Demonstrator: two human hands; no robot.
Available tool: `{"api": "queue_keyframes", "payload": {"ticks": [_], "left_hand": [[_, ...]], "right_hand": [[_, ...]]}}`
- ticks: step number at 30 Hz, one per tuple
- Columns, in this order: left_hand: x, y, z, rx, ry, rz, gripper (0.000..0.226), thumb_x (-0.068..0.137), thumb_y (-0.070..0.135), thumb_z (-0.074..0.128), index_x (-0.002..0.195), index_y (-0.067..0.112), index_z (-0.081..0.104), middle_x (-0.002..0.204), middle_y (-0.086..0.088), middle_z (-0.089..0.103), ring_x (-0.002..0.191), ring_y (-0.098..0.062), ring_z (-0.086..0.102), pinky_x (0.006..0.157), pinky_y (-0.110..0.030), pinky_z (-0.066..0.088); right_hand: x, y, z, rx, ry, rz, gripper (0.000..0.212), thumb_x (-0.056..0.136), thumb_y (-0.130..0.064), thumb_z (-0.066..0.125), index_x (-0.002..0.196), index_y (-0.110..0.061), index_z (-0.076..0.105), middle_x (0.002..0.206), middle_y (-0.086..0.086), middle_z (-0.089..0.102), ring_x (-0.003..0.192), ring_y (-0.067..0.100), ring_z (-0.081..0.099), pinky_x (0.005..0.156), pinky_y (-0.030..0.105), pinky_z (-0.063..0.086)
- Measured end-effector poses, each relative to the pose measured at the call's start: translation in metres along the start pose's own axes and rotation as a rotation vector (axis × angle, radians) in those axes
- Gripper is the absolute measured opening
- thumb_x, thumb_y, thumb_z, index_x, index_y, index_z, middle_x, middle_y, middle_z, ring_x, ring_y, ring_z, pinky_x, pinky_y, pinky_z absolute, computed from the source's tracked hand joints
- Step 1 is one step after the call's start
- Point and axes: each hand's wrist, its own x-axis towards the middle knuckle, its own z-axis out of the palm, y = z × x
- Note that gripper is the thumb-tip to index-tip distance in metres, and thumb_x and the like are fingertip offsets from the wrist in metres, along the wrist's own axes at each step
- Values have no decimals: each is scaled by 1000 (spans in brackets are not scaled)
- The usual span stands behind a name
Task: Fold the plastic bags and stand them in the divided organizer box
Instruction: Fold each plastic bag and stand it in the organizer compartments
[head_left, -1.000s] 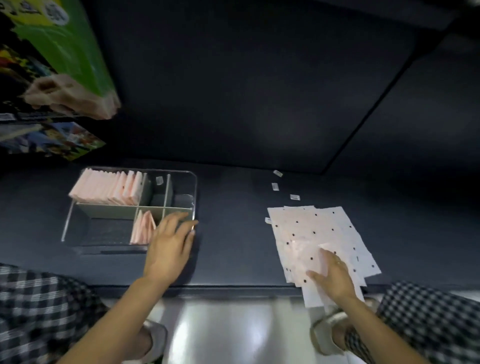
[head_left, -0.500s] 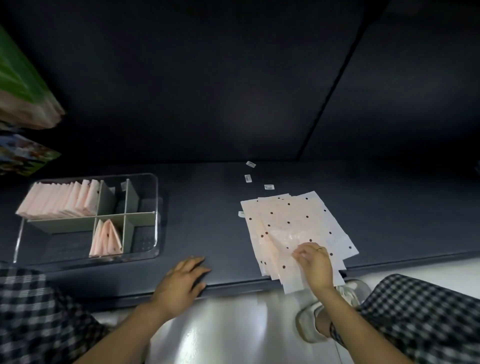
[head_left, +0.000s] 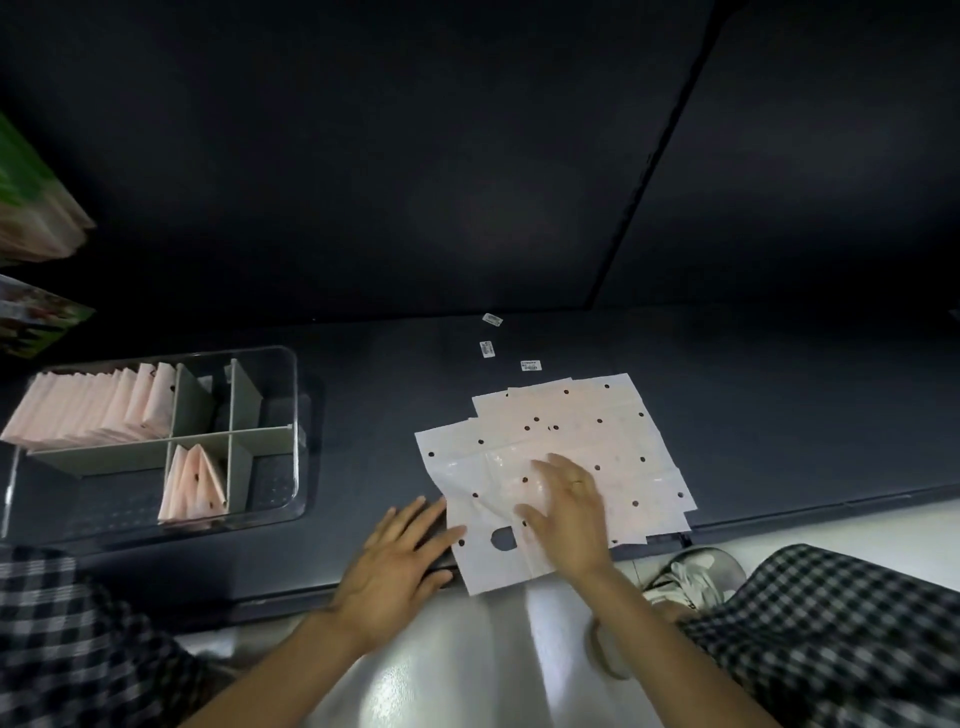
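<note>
I see my right hand (head_left: 566, 512), fingers spread, pressing the top plastic bag (head_left: 493, 499) at centre; my left hand (head_left: 400, 566) lies flat, touching its edge.

Both hands, left hand (head_left: 397, 564) and right hand (head_left: 569, 514), lie flat on the top plastic bag (head_left: 488, 525) beside the organizer box (head_left: 293, 395).

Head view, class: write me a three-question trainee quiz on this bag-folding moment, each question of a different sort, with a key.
1. True or false: the right hand lies flat on the top bag.
2. Which holds more folded bags in the organizer? A) far left compartment B) near middle compartment
3. Fill in: the left hand touches the top bag's ____ edge.

Key: 1 true; 2 A; 3 left
</note>
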Motion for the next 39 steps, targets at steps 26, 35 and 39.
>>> {"api": "queue_keyframes", "payload": {"ticks": [26,35,39], "left_hand": [[13,6,20,47,71,-7,95,51,52,85,135,21,52,138,-2,53,129,-20,49,108,-37,37],[20,-13,7,-923,339,-493,46,84,11,69,126,21,55,79,4,64,75,-13,60,79,-24,49],[15,-12,12,-597,514,-466,60,85,19,70,138,21,42,126,7,50,117,-11,46,95,-30,42]], "right_hand": [[3,-2,-42,392,-225,-55,43,71,16,65,95,-19,72,117,-6,59,124,3,43,103,18,34],[26,-28,-21,486,-251,222,17,94,-26,55,95,-11,63,91,-1,67,88,17,61,72,23,46],[34,-29,-10,264,-238,399,33,90,-28,59,65,-12,45,70,1,49,76,23,48,58,28,33]]}}
